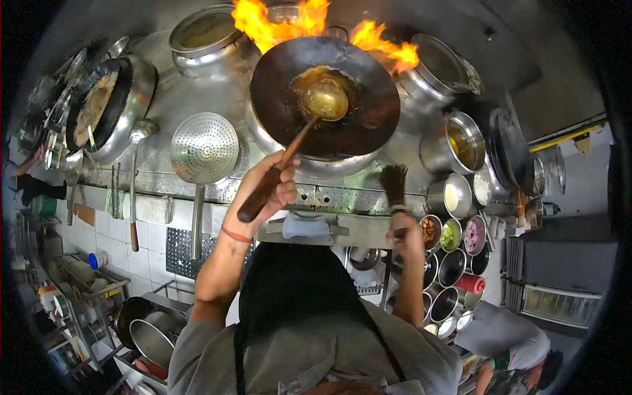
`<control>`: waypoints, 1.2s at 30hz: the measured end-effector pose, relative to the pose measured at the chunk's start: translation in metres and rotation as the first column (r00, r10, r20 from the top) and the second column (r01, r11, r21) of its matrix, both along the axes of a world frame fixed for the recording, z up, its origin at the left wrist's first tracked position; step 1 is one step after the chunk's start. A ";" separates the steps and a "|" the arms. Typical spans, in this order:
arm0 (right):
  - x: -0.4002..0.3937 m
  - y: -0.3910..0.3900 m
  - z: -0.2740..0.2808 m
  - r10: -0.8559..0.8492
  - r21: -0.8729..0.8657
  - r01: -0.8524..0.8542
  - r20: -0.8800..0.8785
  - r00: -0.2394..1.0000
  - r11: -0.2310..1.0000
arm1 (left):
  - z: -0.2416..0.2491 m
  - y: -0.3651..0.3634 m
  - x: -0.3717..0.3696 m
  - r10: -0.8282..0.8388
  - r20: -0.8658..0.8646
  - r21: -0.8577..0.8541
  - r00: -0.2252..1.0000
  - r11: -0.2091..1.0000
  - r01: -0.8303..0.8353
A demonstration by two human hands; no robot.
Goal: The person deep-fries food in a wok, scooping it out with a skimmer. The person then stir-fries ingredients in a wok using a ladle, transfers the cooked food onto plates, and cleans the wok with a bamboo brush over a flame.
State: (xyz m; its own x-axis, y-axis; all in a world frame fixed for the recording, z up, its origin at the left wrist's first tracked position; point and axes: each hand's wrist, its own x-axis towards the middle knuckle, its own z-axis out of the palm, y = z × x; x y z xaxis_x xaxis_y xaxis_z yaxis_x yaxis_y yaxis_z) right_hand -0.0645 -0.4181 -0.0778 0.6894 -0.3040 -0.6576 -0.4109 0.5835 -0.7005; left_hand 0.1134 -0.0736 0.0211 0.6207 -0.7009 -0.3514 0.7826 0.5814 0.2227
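My left hand (280,186) is closed round the wooden handle of a ladle (304,135). The ladle's bowl rests over the middle of a dark wok (273,99), with yellowish oily liquid in it and around it. Flames (280,25) rise behind the wok's far rim. At the front edge of the stove, my right hand (409,237) grips a bristled wok brush (395,184), bristles pointing up and away from me. A folded cloth (305,226) lies on the front ledge between my hands.
Left of the wok lie a perforated skimmer (205,148) and another ladle (133,178). A pot of oil (454,146) stands at right, near bowls of chopped ingredients (451,235). Another person (510,339) bends at lower right. Metal pans (155,339) sit at lower left.
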 end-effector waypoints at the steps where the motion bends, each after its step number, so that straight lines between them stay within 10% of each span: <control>1: -0.001 -0.003 0.014 -0.146 0.166 0.123 0.134 0.980 0.978 | 0.003 0.002 0.000 0.001 -0.002 0.000 1.000 1.000 -0.001; 3: 0.026 0.044 0.083 -0.309 0.136 0.280 0.292 0.905 0.950 | 0.011 0.002 -0.002 0.052 -0.231 0.055 0.971 0.998 -0.040; 5: 0.048 0.039 0.086 -0.064 0.029 0.057 0.476 0.877 0.998 | -0.003 0.003 0.012 0.005 -0.355 -0.041 0.935 0.999 -0.020; 7: 0.090 0.040 0.098 0.152 -0.272 -0.045 0.387 0.909 0.961 | -0.038 0.004 0.025 -0.284 -0.369 -0.597 0.885 0.802 0.008; 8: 0.118 0.053 0.108 0.244 -0.497 -0.067 0.302 0.921 0.865 | -0.034 0.002 0.026 -0.259 -0.396 -0.544 0.881 0.839 0.002; 11: 0.198 0.057 0.087 0.533 -0.941 -0.215 -0.045 0.845 0.261 | -0.034 0.003 0.032 -0.285 -0.407 -0.562 0.868 0.827 0.008; 12: 0.221 0.053 0.080 0.522 -0.943 -0.216 -0.056 0.851 0.251 | -0.030 0.003 0.034 -0.288 -0.422 -0.564 0.860 0.826 0.000; 14: 0.253 0.060 0.077 0.399 -0.670 -0.480 -0.732 0.552 -0.566 | -0.033 0.000 0.037 -0.290 -0.420 -0.553 0.860 0.833 0.011; 17: 0.248 0.111 0.108 0.042 -0.525 -0.431 -0.668 0.743 -0.734 | -0.038 0.002 0.040 -0.292 -0.418 -0.558 0.860 0.830 0.010; 22: 0.260 0.100 0.113 0.057 -0.347 -0.469 -0.847 0.529 -0.812 | -0.049 0.011 0.040 -0.316 -0.412 -0.610 0.854 0.792 -0.001; 25: 0.250 0.129 0.118 0.077 -0.467 -0.330 -0.663 0.745 -0.820 | -0.046 0.012 0.043 -0.316 -0.435 -0.603 0.843 0.797 -0.013; 29: 0.256 0.111 0.115 0.032 -0.338 -0.468 -0.836 0.547 -0.817 | -0.044 0.013 0.039 -0.305 -0.421 -0.547 0.854 0.837 0.029; 33: 0.242 0.127 0.129 0.033 -0.411 -0.365 -0.700 0.713 -0.835 | -0.056 0.004 0.037 -0.282 -0.301 -0.415 0.911 0.899 0.141; 36: 0.244 0.105 0.121 0.024 -0.310 -0.369 -0.792 0.610 -0.876 | -0.035 0.004 0.025 -0.187 -0.266 -0.242 0.946 0.962 0.122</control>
